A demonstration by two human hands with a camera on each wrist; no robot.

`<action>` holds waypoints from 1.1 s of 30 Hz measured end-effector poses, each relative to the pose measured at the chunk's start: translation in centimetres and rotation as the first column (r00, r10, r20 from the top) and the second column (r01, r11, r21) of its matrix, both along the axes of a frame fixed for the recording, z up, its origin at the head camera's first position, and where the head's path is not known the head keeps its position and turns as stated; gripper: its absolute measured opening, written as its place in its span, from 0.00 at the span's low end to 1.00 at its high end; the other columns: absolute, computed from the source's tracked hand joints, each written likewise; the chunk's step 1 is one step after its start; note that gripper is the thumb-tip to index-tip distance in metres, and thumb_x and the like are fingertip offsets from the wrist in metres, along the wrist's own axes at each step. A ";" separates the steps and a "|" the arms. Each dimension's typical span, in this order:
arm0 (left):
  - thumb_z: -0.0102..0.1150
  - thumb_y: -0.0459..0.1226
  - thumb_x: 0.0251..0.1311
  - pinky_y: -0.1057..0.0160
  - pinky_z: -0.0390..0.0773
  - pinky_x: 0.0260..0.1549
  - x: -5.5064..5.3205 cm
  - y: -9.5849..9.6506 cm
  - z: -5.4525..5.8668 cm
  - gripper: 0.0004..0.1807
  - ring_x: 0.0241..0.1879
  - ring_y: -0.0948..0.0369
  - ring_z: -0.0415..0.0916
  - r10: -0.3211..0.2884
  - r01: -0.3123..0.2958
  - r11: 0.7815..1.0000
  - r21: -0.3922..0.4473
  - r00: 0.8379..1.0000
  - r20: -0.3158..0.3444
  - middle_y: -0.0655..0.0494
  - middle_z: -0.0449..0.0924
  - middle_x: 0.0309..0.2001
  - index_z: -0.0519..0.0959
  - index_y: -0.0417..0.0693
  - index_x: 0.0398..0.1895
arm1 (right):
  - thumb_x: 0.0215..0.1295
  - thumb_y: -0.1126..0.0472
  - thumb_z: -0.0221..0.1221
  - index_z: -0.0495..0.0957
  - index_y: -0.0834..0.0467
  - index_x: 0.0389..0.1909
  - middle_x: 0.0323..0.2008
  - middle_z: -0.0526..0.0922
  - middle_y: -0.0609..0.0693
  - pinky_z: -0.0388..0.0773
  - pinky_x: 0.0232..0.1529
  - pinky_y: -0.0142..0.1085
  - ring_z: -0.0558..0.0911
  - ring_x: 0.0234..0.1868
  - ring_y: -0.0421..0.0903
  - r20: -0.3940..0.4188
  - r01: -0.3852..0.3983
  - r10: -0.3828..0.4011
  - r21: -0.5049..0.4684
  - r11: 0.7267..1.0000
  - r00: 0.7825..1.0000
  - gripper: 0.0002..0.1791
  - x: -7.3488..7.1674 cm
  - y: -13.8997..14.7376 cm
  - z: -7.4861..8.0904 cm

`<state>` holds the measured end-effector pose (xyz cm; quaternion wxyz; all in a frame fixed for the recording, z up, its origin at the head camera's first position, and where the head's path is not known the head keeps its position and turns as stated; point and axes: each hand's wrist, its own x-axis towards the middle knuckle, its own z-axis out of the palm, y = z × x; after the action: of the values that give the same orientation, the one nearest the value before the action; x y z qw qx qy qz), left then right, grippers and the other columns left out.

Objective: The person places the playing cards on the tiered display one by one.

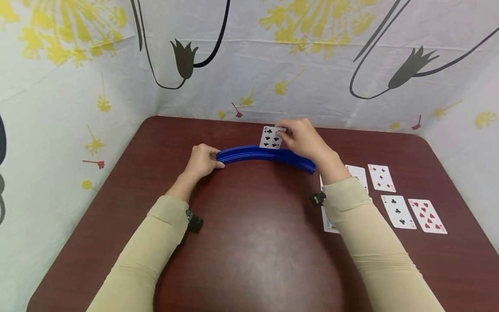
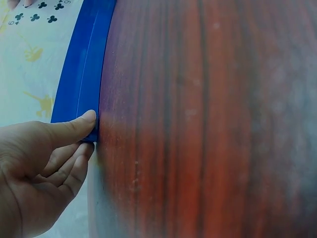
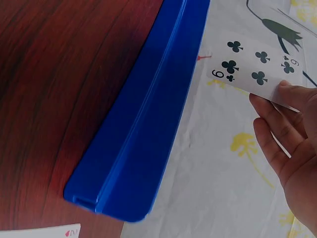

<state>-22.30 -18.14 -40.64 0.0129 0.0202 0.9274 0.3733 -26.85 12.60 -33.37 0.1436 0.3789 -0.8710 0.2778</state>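
A curved blue card holder [image 1: 249, 153] with a groove along its length lies across the far part of the table. Its left end is pinched by my left hand [image 1: 202, 161], thumb on the near face in the left wrist view, fingers around the end. My right hand [image 1: 302, 138] pinches a six of clubs playing card [image 1: 269, 138] between thumb and fingers at the card's right edge. The card stands upright, face toward me, just above or at the holder's middle. In the right wrist view the card [image 3: 257, 67] appears apart from the holder [image 3: 143, 114].
On the right of the dark red table [image 1: 241, 242] lie face-up cards: a five of diamonds [image 1: 381, 178], a three of clubs [image 1: 398, 212], a red hearts card [image 1: 427, 216] and others partly under my right forearm. A patterned white cloth [image 1: 241, 56] hangs behind the table.
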 end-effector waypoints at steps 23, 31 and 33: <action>0.77 0.35 0.54 0.54 0.82 0.48 -0.3 0.0 0.0 0.24 0.46 0.52 0.84 0.004 -0.004 0.999 -0.041 1.000 -0.001 0.41 0.87 0.43 0.84 0.36 0.54 | 0.69 0.68 0.63 0.85 0.63 0.49 0.42 0.88 0.58 0.82 0.38 0.44 0.86 0.35 0.50 0.058 -0.019 0.016 0.054 0.998 0.998 0.10 0.4 -3.7 -0.6; 0.77 0.35 0.54 0.55 0.82 0.47 -0.4 0.0 0.0 0.23 0.44 0.53 0.84 0.009 -0.009 0.999 -0.054 1.000 0.001 0.42 0.88 0.42 0.85 0.37 0.53 | 0.70 0.66 0.62 0.85 0.62 0.51 0.45 0.88 0.56 0.81 0.43 0.44 0.86 0.38 0.49 0.051 -0.034 0.031 0.077 0.996 0.998 0.11 0.3 -5.1 -0.9; 0.77 0.35 0.54 0.55 0.82 0.47 -0.4 0.0 -0.1 0.22 0.43 0.54 0.83 0.005 -0.005 0.998 -0.058 1.000 0.001 0.43 0.88 0.42 0.85 0.37 0.53 | 0.70 0.66 0.62 0.85 0.62 0.50 0.45 0.88 0.56 0.81 0.43 0.44 0.86 0.38 0.49 0.050 -0.035 0.032 0.076 0.996 0.998 0.11 0.4 -5.4 -0.9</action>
<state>-22.72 -18.10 -40.70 0.0131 0.0172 0.9379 0.3461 -26.48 7.21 -34.32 0.1027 0.3918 -0.8779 0.2555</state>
